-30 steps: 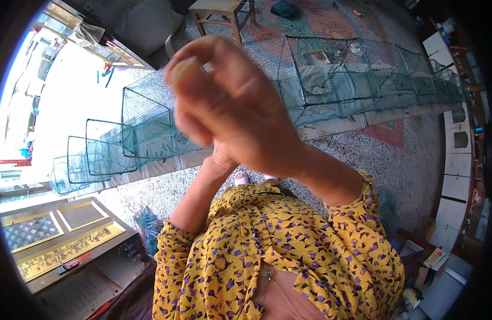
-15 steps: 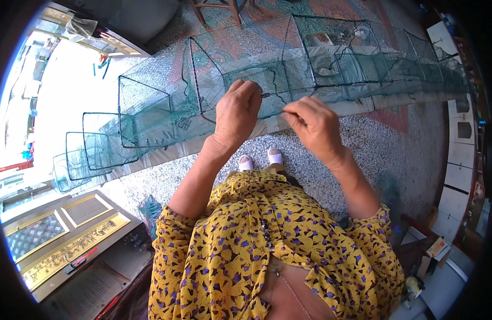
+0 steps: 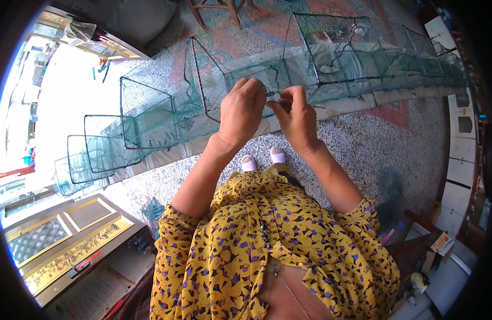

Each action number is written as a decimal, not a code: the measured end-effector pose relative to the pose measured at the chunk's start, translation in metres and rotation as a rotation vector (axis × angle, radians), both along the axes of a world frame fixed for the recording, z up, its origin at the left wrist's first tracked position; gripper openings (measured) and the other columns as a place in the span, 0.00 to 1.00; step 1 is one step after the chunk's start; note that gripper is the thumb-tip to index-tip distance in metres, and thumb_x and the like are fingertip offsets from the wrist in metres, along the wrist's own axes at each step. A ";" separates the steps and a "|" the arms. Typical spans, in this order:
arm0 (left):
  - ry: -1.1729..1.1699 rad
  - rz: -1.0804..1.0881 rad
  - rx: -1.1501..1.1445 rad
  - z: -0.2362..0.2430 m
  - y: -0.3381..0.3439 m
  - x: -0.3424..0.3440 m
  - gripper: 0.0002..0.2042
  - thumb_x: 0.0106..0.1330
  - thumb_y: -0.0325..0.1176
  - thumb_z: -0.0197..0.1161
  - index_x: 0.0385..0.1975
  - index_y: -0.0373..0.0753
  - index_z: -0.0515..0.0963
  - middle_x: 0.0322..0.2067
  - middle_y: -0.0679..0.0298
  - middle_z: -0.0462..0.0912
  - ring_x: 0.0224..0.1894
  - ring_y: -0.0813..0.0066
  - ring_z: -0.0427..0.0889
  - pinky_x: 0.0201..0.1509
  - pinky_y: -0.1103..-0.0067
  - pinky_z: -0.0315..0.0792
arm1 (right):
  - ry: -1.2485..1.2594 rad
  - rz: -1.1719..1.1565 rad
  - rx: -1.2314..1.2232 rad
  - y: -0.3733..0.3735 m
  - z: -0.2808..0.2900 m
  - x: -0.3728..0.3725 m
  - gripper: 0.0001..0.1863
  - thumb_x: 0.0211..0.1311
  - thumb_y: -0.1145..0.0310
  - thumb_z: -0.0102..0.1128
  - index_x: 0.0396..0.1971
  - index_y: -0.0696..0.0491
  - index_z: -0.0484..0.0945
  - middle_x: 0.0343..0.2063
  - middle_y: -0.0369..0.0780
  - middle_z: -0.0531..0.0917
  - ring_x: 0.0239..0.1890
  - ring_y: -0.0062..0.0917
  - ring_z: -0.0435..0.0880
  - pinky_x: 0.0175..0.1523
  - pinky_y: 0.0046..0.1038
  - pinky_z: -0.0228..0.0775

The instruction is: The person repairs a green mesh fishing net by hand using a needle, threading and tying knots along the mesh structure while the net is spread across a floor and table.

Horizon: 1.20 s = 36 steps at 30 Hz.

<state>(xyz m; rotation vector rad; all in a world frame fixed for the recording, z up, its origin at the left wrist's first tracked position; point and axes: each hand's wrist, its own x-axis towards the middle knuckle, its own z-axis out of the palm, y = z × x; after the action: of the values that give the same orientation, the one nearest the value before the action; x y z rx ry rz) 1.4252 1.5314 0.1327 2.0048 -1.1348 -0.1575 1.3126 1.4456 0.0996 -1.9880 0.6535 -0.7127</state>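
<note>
A long folding net trap (image 3: 155, 120) of green mesh on dark rectangular frames stretches across in front of me. My left hand (image 3: 241, 109) is closed at the near side of the mesh, its fingers curled round a short dark cord (image 3: 270, 94) that shows between my hands. Close beside it, my right hand (image 3: 298, 118) has thumb and forefinger brought together at the cord's end. What lies between those right fingertips is too small to make out.
Under the net runs a pale sheet or board edge (image 3: 331, 109) on the speckled floor (image 3: 352, 144). A wooden stool (image 3: 232, 13) stands beyond it. Gold-trimmed panelled furniture (image 3: 78, 250) is at lower left, white cabinets (image 3: 461, 173) at the right.
My right hand has moved left and slightly up, from apart to close beside my left hand. My left hand stays closed in nearly the same place.
</note>
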 end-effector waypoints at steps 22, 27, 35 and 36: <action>0.074 -0.034 0.014 -0.011 -0.002 0.006 0.04 0.60 0.29 0.54 0.28 0.36 0.74 0.26 0.56 0.73 0.25 0.58 0.75 0.28 0.69 0.69 | -0.248 0.022 -0.456 -0.039 0.098 0.023 0.03 0.56 0.68 0.58 0.26 0.50 0.74 0.21 0.35 0.78 0.24 0.31 0.80 0.25 0.27 0.71; -0.007 -0.116 0.045 -0.005 -0.001 0.007 0.05 0.56 0.29 0.59 0.30 0.42 0.80 0.26 0.59 0.73 0.27 0.57 0.75 0.30 0.69 0.69 | -0.428 0.398 -0.469 -0.036 0.102 -0.001 0.02 0.61 0.72 0.50 0.32 0.51 0.72 0.29 0.34 0.78 0.29 0.23 0.77 0.42 0.31 0.73; -0.016 -0.044 -0.017 -0.014 -0.003 0.006 0.05 0.53 0.29 0.64 0.30 0.42 0.81 0.24 0.61 0.72 0.26 0.61 0.75 0.29 0.72 0.69 | -0.527 0.767 -0.450 0.053 0.084 -0.011 0.09 0.46 0.68 0.58 0.30 0.46 0.71 0.22 0.29 0.69 0.27 0.21 0.74 0.46 0.32 0.74; -0.027 -0.048 -0.020 -0.013 -0.004 0.005 0.05 0.53 0.29 0.63 0.30 0.42 0.81 0.24 0.61 0.72 0.26 0.61 0.75 0.29 0.72 0.69 | -0.542 0.780 -0.474 0.058 0.088 -0.013 0.10 0.45 0.68 0.58 0.31 0.46 0.71 0.23 0.29 0.70 0.27 0.21 0.74 0.42 0.30 0.75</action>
<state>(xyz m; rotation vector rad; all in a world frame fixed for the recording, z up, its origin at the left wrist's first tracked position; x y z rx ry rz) 1.4300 1.5278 0.1192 1.9688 -1.1974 -0.1437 1.2994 1.5039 0.1880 -2.0887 -0.6437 -0.8902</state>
